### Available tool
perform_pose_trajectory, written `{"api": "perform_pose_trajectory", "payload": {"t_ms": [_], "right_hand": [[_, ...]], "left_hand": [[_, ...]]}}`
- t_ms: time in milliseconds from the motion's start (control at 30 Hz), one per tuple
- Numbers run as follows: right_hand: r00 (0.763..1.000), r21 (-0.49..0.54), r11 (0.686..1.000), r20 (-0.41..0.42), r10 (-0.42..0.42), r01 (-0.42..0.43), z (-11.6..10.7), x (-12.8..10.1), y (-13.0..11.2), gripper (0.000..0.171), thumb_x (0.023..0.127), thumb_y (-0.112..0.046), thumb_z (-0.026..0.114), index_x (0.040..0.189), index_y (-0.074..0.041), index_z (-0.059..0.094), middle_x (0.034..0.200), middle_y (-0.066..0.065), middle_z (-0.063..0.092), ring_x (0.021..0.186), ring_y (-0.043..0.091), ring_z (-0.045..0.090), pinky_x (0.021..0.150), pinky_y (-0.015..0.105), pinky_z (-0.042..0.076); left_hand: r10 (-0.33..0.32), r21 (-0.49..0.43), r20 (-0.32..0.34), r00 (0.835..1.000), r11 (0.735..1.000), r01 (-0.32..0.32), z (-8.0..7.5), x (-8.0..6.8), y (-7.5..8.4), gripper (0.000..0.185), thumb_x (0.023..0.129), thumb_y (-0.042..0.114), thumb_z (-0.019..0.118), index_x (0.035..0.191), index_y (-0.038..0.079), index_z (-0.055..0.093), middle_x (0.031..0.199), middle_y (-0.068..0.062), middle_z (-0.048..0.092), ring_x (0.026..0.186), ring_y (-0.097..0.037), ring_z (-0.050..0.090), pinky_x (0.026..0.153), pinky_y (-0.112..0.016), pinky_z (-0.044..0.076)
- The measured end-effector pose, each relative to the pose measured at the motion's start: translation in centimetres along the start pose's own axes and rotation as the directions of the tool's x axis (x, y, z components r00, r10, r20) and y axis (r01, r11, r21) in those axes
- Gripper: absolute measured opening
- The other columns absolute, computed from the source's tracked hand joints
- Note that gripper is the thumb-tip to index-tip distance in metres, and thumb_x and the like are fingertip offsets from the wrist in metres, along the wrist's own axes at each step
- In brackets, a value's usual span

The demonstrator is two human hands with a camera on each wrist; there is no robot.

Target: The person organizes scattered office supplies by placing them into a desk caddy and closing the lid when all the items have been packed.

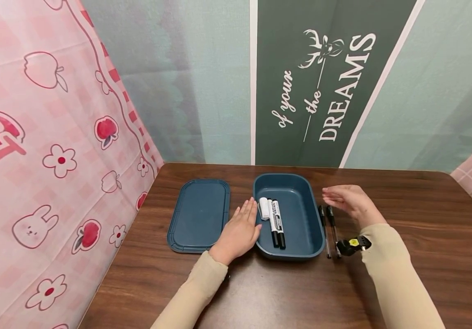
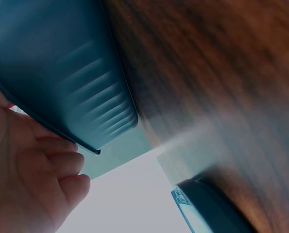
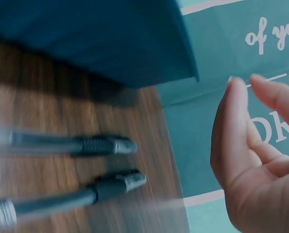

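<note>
A blue rectangular box (image 1: 299, 219) stands uncovered on the table. Inside, toward its left, lie two white markers (image 1: 277, 221) with black ends, and a short white object (image 1: 264, 208) whose kind I cannot tell. My left hand (image 1: 238, 230) rests on the box's left rim with fingers extended; the left wrist view shows its fingers (image 2: 69, 165) against the box wall (image 2: 86, 82). To the right of the box, my right hand (image 1: 353, 203) is raised beyond two black-capped clear pens (image 1: 328, 228), holding nothing. In the right wrist view its fingers are loosely bent, apart from the pens (image 3: 105, 145).
A flat blue lid (image 1: 201, 212) lies on the table left of the box. The brown wooden table (image 1: 416, 228) ends at a green lettered cloth (image 1: 301, 151) behind and a pink patterned cloth (image 1: 80, 192) on the left.
</note>
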State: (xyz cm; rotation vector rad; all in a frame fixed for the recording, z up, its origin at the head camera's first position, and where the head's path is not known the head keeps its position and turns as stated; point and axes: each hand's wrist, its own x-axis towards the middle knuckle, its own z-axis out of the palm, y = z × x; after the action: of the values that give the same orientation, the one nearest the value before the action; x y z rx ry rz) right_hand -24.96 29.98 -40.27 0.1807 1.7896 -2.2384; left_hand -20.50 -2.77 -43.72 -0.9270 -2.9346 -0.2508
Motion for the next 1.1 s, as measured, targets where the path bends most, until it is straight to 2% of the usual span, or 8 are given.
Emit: {"api": "perform_pose_trajectory", "payload": {"t_ms": [100, 200, 300, 400, 433, 500, 667, 1100], "right_hand": [[0.996, -0.191, 0.980, -0.060, -0.060, 0.048, -0.3, 0.0, 0.4, 0.021, 0.093, 0.002, 0.054, 0.082, -0.002, 0.072, 0.075, -0.001, 0.069, 0.070, 0.009, 0.067, 0.066, 0.023, 0.056], [0.986, -0.443, 0.894, -0.115, -0.124, 0.060, -0.5, 0.1, 0.8, 0.019, 0.092, -0.001, 0.055, 0.094, 0.015, 0.066, 0.076, 0.000, 0.069, 0.066, 0.007, 0.066, 0.063, 0.023, 0.056], [0.974, -0.699, 0.715, -0.157, -0.165, 0.008, -0.6, -0.1, 0.9, 0.027, 0.089, -0.006, 0.058, 0.095, 0.019, 0.064, 0.071, 0.002, 0.068, 0.062, 0.007, 0.064, 0.062, 0.025, 0.056], [0.969, -0.849, 0.526, -0.159, -0.187, -0.038, -0.7, -0.3, 0.9, 0.023, 0.087, -0.011, 0.060, 0.077, 0.008, 0.069, 0.062, 0.000, 0.064, 0.058, 0.008, 0.061, 0.060, 0.030, 0.054], [0.969, -0.878, 0.476, -0.153, -0.194, -0.044, -0.7, -0.4, 0.9, 0.024, 0.086, -0.012, 0.060, 0.070, 0.004, 0.068, 0.058, -0.002, 0.061, 0.056, 0.009, 0.058, 0.058, 0.030, 0.052], [0.969, -0.910, 0.412, -0.134, -0.206, -0.039, -0.7, -0.5, 0.9, 0.028, 0.085, -0.012, 0.059, 0.060, -0.001, 0.063, 0.053, -0.004, 0.056, 0.053, 0.011, 0.053, 0.055, 0.030, 0.045], [0.973, -0.931, 0.360, -0.133, -0.191, -0.056, -0.7, -0.7, 1.1, 0.034, 0.084, -0.012, 0.058, 0.050, -0.010, 0.052, 0.050, -0.004, 0.051, 0.051, 0.014, 0.046, 0.050, 0.028, 0.036], [0.984, -0.940, 0.331, -0.130, -0.120, -0.084, -1.0, 0.1, 2.6, 0.045, 0.083, -0.017, 0.064, 0.046, -0.017, 0.040, 0.045, -0.005, 0.038, 0.045, 0.012, 0.037, 0.046, 0.027, 0.031]], "left_hand": [[-0.002, 0.005, 0.004, 1.000, 1.000, 0.002, 0.0, 0.0, 0.0, 0.059, 0.102, 0.032, 0.039, 0.147, -0.004, 0.024, 0.153, -0.018, 0.020, 0.141, -0.026, 0.020, 0.113, -0.038, 0.022], [-0.006, 0.007, 0.009, 1.000, 1.000, 0.006, 0.0, 0.0, 0.0, 0.059, 0.102, 0.032, 0.038, 0.147, -0.004, 0.024, 0.153, -0.018, 0.020, 0.141, -0.026, 0.019, 0.113, -0.038, 0.022], [-0.010, 0.003, 0.009, 1.000, 1.000, 0.010, -0.1, -0.1, 0.1, 0.059, 0.102, 0.032, 0.038, 0.147, -0.004, 0.023, 0.153, -0.018, 0.020, 0.141, -0.026, 0.019, 0.113, -0.038, 0.022], [-0.013, -0.003, 0.008, 1.000, 1.000, 0.013, 0.0, -0.1, 0.1, 0.060, 0.102, 0.032, 0.039, 0.147, -0.004, 0.023, 0.153, -0.018, 0.020, 0.141, -0.026, 0.019, 0.113, -0.038, 0.022], [-0.014, -0.003, 0.008, 1.000, 1.000, 0.014, 0.0, -0.1, 0.1, 0.059, 0.102, 0.031, 0.039, 0.147, -0.004, 0.023, 0.153, -0.018, 0.020, 0.141, -0.026, 0.019, 0.113, -0.038, 0.022], [-0.014, -0.004, 0.009, 1.000, 1.000, 0.014, 0.0, -0.1, 0.1, 0.060, 0.102, 0.031, 0.039, 0.147, -0.004, 0.023, 0.153, -0.018, 0.020, 0.141, -0.026, 0.019, 0.113, -0.038, 0.022], [-0.014, -0.002, 0.013, 1.000, 1.000, 0.014, 0.0, -0.1, 0.1, 0.059, 0.102, 0.031, 0.039, 0.147, -0.003, 0.023, 0.154, -0.017, 0.020, 0.141, -0.026, 0.019, 0.113, -0.038, 0.022], [-0.014, -0.006, 0.016, 1.000, 1.000, 0.014, 0.0, -0.2, 0.2, 0.059, 0.102, 0.032, 0.038, 0.148, -0.003, 0.023, 0.154, -0.017, 0.019, 0.142, -0.025, 0.018, 0.114, -0.038, 0.020]]}}
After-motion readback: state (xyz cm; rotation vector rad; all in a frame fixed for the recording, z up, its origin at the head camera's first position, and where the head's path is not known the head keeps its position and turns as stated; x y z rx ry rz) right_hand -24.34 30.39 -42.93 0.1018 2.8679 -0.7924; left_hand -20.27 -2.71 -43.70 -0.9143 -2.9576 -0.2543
